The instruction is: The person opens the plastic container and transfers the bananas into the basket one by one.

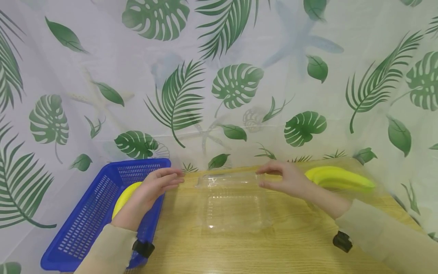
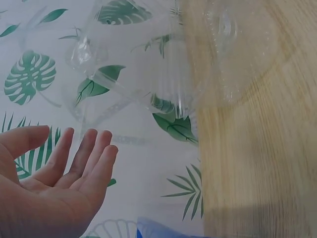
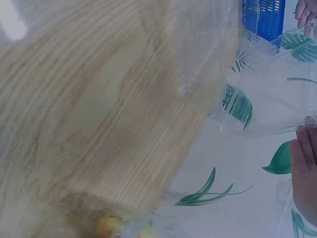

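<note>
A clear plastic clamshell box (image 1: 234, 213) stands on the wooden table with its lid (image 1: 229, 179) raised at the back. My left hand (image 1: 155, 186) is held over the right side of the blue basket, left of the lid and apart from it. In the left wrist view its palm shows, with the fingers loosely bent and nothing in them. My right hand (image 1: 289, 179) is at the lid's right end. Its fingertips (image 3: 308, 123) are right at the lid's corner, fingers nearly straight.
A blue plastic basket (image 1: 85, 213) stands at the left, with a yellow banana (image 1: 126, 198) partly hidden behind my left forearm. Yellow bananas (image 1: 342, 178) lie in clear plastic at the right. A leaf-printed cloth (image 1: 236, 114) hangs behind the wooden table (image 1: 212, 255).
</note>
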{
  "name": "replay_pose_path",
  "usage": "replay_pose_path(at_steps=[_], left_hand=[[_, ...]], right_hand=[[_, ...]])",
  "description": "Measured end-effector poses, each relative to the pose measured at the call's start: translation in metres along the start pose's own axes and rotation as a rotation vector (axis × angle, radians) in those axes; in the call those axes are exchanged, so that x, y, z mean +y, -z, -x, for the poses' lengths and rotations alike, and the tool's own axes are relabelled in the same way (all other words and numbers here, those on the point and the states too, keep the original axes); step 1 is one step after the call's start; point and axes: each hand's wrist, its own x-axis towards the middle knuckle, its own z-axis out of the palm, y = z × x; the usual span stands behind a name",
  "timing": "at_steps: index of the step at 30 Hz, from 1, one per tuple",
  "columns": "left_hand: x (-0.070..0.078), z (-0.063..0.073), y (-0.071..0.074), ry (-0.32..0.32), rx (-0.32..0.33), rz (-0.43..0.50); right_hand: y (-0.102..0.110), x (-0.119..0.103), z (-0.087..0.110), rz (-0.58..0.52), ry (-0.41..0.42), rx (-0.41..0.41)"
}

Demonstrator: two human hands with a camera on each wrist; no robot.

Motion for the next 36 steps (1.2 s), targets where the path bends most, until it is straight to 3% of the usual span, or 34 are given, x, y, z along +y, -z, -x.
replay_pose_path(at_steps=[6, 14, 22, 36], left_hand=[[-0.003, -0.001, -0.010, 0.014, -0.018, 0.007], [-0.015, -0.005, -0.022, 0.012, -0.043, 0.036], [-0.026, -0.008, -0.034, 0.068, 0.007, 0.080], [-0.036, -0.010, -0.042, 0.097, -0.021, 0.067]], right_hand=[[-0.005, 0.003, 0.005, 0.002, 0.091, 0.061], [-0.015, 0.011, 0.015, 0.119, 0.205, 0.125], [-0.023, 0.013, 0.025, 0.176, 0.278, 0.133], [-0.033, 0.016, 0.035, 0.303, 0.379, 0.139]])
